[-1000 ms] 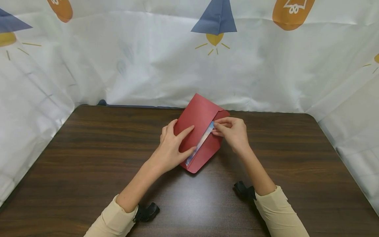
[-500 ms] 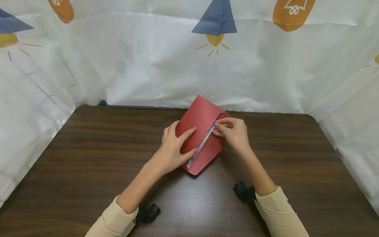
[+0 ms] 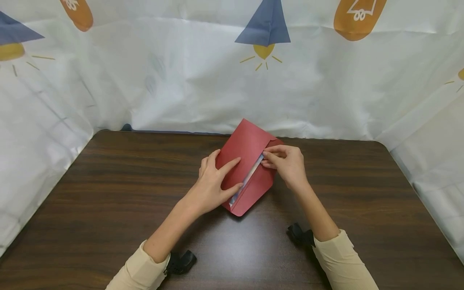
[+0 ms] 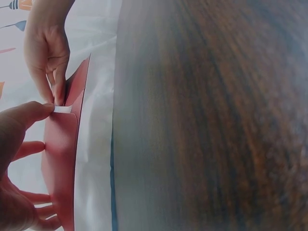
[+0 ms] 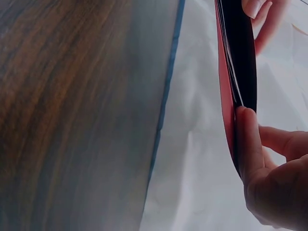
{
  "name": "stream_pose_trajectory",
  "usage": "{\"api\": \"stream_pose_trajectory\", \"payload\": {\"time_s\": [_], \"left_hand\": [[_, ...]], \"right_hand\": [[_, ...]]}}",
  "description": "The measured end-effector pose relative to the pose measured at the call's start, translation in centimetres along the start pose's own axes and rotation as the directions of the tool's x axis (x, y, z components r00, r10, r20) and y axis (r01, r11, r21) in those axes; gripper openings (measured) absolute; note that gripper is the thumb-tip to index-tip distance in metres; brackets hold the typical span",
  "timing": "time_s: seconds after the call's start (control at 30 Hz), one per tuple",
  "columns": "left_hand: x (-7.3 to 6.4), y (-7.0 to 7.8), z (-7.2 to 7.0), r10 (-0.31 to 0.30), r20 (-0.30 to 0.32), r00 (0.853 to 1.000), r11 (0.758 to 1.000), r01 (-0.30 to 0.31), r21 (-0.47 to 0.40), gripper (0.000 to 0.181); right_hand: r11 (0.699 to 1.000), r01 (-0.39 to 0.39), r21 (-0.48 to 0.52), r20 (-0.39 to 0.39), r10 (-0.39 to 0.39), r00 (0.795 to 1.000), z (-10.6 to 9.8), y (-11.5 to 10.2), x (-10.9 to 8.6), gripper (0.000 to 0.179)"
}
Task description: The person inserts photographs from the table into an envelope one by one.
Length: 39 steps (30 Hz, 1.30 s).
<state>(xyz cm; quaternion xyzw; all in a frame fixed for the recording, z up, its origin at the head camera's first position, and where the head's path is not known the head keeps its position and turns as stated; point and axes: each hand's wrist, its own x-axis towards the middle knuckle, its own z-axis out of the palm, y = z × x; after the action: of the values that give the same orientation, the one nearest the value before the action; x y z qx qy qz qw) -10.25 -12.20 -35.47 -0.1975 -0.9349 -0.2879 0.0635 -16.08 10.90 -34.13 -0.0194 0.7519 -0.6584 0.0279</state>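
Note:
A red envelope (image 3: 241, 149) sits slanted over the far middle of the table, its flap (image 3: 255, 189) folded out toward the lower right. From its mouth shows a narrow strip of blue-and-white paper (image 3: 250, 173). My left hand (image 3: 210, 181) rests spread on the envelope's face, fingertips on the red surface and thumb right at the paper's edge. My right hand (image 3: 288, 163) pinches the upper end of the strip at the mouth. In the right wrist view, fingers of the right hand (image 5: 279, 178) reach along the dark inside of the envelope (image 5: 243, 62). Most of the paper is hidden inside.
A dark wood table (image 3: 127, 181) spreads beneath both arms. Behind it hangs a white sheet (image 3: 203, 80) printed with lamp shapes, and it continues along both sides. Black wrist cameras (image 3: 181, 262) are strapped below the cream sleeves (image 3: 139, 266).
The strip of paper showing at the mouth has become narrower. The envelope and my left hand have shifted slightly right and toward me; my right hand keeps its pinch, nearly still.

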Motion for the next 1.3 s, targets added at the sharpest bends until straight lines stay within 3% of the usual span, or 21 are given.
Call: {"api": "stream_pose_trajectory", "payload": {"time_s": [0.33, 0.77, 1.1, 1.3], "left_hand": [[-0.1, 0.0, 0.0, -0.028, 0.077, 0.997, 0.999, 0.029, -0.016, 0.067], [-0.4, 0.7, 0.7, -0.005, 0.17, 0.985, 0.999, 0.012, -0.037, 0.065], [-1.0, 0.9, 1.5, 0.015, 0.265, 0.964, 1.0, -0.011, -0.017, 0.064], [-1.4, 0.9, 1.8, 0.024, 0.332, 0.943, 1.0, -0.021, -0.013, 0.064]], "right_hand": [[1.0, -0.006, -0.02, -0.003, 0.006, 1.0, -1.6, -0.9, -0.3, 0.03], [0.999, -0.003, -0.05, 0.003, 0.003, 1.0, -3.5, -1.1, -0.4, 0.032], [0.996, -0.017, -0.088, -0.004, 0.017, 1.0, -4.6, -0.8, -0.7, 0.037], [0.994, -0.016, -0.105, -0.001, 0.016, 1.0, -5.1, -0.4, -0.7, 0.038]]}}
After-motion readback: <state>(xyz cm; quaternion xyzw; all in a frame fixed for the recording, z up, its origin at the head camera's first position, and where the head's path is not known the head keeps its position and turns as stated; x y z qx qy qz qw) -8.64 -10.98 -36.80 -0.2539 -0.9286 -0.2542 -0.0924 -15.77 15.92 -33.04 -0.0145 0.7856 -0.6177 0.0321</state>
